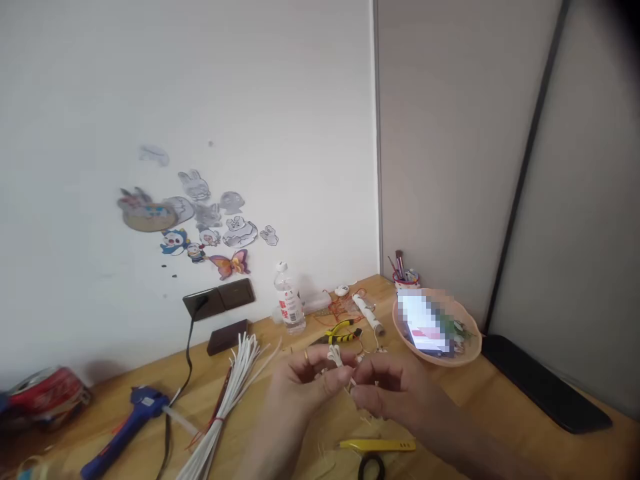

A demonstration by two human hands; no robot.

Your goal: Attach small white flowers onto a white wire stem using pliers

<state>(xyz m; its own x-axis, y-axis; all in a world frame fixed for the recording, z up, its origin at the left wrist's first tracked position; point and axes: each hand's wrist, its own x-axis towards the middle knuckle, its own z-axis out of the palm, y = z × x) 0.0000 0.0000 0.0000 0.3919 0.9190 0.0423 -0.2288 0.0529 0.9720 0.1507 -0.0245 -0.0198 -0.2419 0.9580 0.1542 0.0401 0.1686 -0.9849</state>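
My left hand (313, 380) pinches a small looped piece of white cord (335, 355) between thumb and fingers, and a ring shows on it. Close beside it, my right hand (387, 387) has thumb and fingertips closed on the lower part of the same piece. Its lower end is partly hidden by the fingers. Below the hands lie yellow tweezers (377, 445) and a black scissor handle (371, 466). Just behind the hands rest yellow-and-black pliers (340, 331). A bundle of white strips (227, 400), tied with red thread, lies left of my left hand.
A blue glue gun (127, 427) and a red can (47, 395) are at the left. At the back stand a plastic bottle (289, 300) and a brush cup (406, 277). A pink bowl (473, 347) holds a lit phone (424, 323). A black case (545, 383) lies right.
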